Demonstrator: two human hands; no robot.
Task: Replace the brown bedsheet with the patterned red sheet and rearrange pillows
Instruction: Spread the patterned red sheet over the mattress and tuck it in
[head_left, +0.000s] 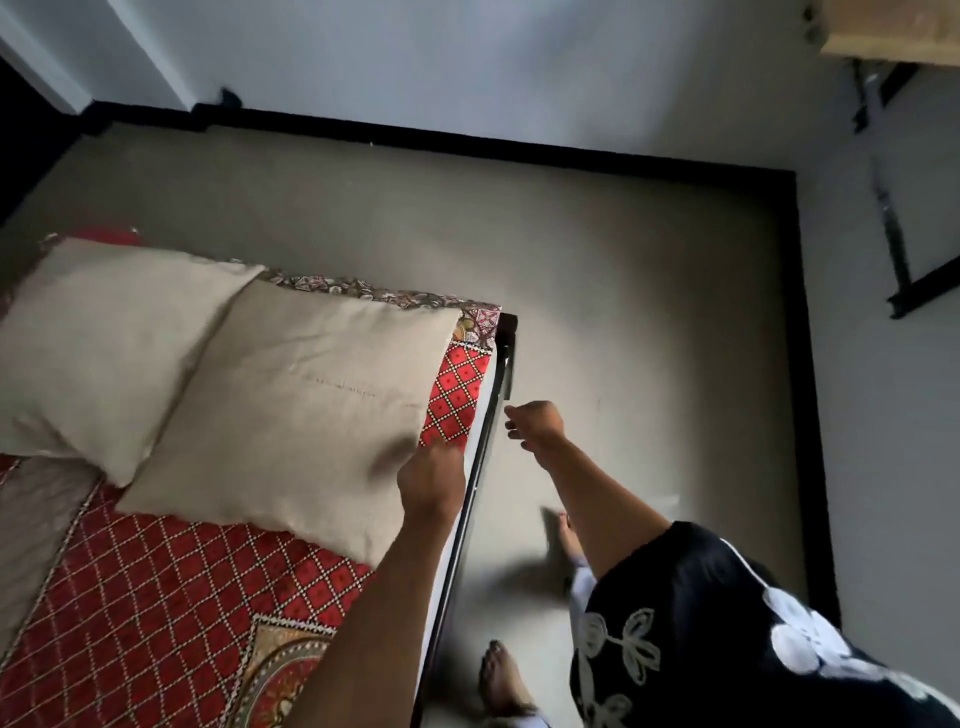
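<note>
The patterned red sheet (171, 587) covers the bed, its diamond print showing below and to the right of two beige pillows. The nearer pillow (306, 410) lies at the bed's right head corner, overlapping the farther pillow (98, 353). My left hand (431, 480) touches the nearer pillow's lower right corner at the bed edge; its fingers are hidden under the fabric. My right hand (532, 423) hangs in the air beyond the bed's side, fingers curled, holding nothing. No brown bedsheet is clearly in view.
The dark bed frame rail (475, 483) runs along the bed's right side. A grey floor (623, 312) stretches to the walls with a black skirting. A wooden shelf (893, 31) hangs at top right. My bare feet (501, 680) stand beside the bed.
</note>
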